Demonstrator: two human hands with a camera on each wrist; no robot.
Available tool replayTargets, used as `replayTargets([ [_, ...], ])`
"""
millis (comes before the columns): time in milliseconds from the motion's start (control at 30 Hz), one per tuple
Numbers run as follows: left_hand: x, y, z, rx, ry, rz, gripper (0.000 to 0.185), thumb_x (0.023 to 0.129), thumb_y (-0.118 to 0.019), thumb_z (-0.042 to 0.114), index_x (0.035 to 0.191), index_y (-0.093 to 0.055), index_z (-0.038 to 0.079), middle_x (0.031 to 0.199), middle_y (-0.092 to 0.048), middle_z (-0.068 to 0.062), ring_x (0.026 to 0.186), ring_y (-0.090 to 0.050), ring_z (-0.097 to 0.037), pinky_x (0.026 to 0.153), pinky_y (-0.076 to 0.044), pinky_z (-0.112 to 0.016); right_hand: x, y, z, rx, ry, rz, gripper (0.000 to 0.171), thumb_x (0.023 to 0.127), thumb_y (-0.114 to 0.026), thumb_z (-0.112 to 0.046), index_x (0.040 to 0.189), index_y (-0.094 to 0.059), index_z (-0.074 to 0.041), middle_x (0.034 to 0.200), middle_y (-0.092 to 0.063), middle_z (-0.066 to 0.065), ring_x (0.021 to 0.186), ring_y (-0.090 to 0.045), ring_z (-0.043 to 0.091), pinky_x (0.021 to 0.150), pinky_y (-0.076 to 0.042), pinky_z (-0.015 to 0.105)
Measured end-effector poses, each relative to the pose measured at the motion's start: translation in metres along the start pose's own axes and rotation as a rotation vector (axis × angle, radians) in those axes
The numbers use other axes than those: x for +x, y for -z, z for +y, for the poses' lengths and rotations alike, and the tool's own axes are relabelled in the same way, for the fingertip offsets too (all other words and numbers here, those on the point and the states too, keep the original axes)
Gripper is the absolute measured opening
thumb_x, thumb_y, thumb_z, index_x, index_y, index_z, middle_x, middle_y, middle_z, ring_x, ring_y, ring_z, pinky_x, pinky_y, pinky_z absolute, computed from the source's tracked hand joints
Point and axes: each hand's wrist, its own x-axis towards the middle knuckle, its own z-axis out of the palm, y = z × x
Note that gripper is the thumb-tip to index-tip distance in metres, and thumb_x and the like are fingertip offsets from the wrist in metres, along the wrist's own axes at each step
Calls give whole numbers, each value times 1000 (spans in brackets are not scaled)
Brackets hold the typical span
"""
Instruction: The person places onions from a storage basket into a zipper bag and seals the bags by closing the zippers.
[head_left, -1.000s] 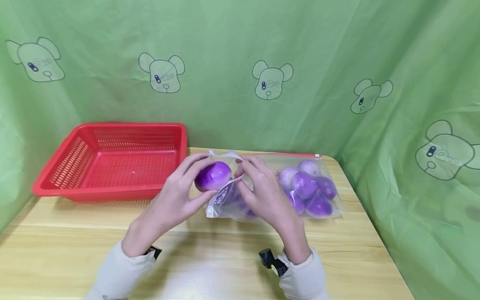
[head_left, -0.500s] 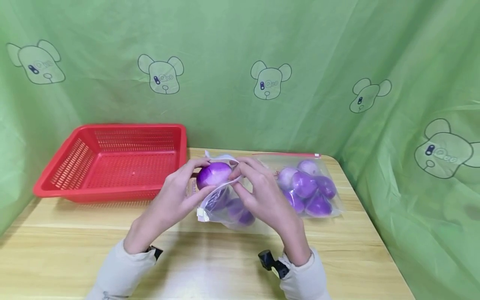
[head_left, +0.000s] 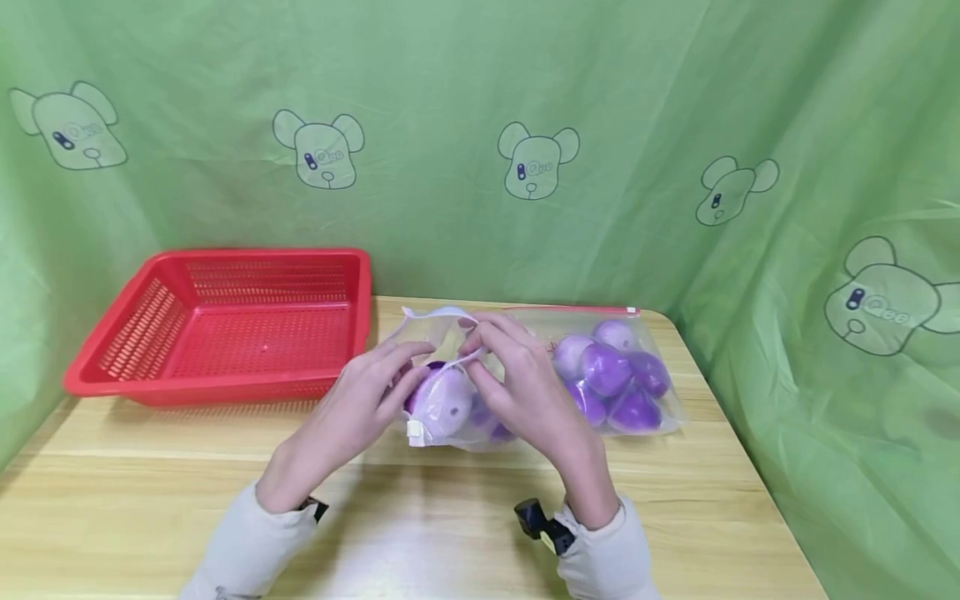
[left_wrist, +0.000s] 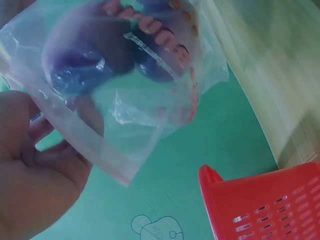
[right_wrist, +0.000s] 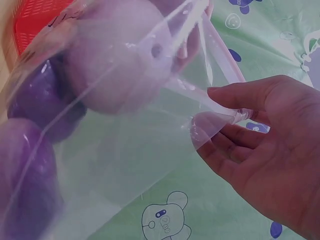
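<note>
fingers (head_left: 480,343) on bag (head_left: 442,408) rim

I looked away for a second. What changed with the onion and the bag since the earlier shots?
The purple onion went from the left hand down into the clear bag. That hand now has its fingers at the bag mouth. The right hand still pinches the bag's rim. The second bag and red basket stayed put.
</note>
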Motion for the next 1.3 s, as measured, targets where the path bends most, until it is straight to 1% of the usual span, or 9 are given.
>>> replayTargets([
  [133,1,2,3,-162,39,-88,29,101,-53,2,128,-61,9,105,-70,-5,87,-69,-11,69,-58,-23,0,1,1,6,-4,11,13,88,-69,3,89,-64,-9,124,-65,11,117,-62,25,97,-51,35],
  [200,2,3,4,-183,39,-106,29,101,-52,0,127,-62,9,102,-72,-5,85,-70,-10,67,-58,-23,0,2,2,12,-3,15,12,88,-69,3,90,-65,-8,124,-65,11,117,-62,25,98,-51,35],
  [467,-1,21,10,-127,0,-35,22,101,-57,10,121,-67,12,99,-74,1,83,-71,-11,71,-58,-24,0,7,5,32,-11,41,12,89,-68,4,92,-64,-7,122,-66,13,116,-62,25,101,-49,35],
  [667,-5,28,25,-86,-53,-157,21,99,-62,25,116,-69,13,108,-71,7,93,-65,-5,85,-54,-31,0,10,8,2,-11,76,8,93,-65,0,97,-63,-6,123,-65,14,100,-65,20,94,-52,35],
  [833,-7,23,30,-14,-135,-260,27,92,-72,14,118,-66,9,103,-70,6,92,-65,-5,88,-54,-31,0,4,9,-67,-32,50,8,98,-60,-6,106,-62,-6,127,-62,13,108,-63,24,95,-52,38],
  [933,-5,16,28,3,-169,-203,25,92,-68,3,117,-66,8,100,-70,5,87,-64,-4,84,-55,-28,-1,3,6,-99,-37,34,22,99,-58,-10,121,-62,-5,139,-56,13,126,-56,27,105,-46,40],
  [1067,-4,7,25,87,-173,-48,30,94,-65,1,123,-66,7,93,-73,1,73,-63,-3,73,-56,-25,-4,5,-3,-120,-58,37,42,102,-56,-21,142,-51,-9,154,-41,11,143,-38,26,115,-34,45],
  [1200,-4,1,25,195,-145,86,36,93,-64,-1,128,-63,10,77,-71,-1,57,-55,-5,57,-52,-24,-5,9,-20,-139,-63,34,50,103,-53,-35,148,-44,-14,162,-26,8,148,-25,25,116,-27,52],
  [1300,-3,-2,25,224,-127,162,26,93,-66,0,117,-66,10,75,-69,-1,55,-54,-7,52,-49,-23,-6,9,-33,-148,-56,-1,56,102,-53,-42,150,-42,-15,163,-22,7,150,-22,26,116,-26,56],
])
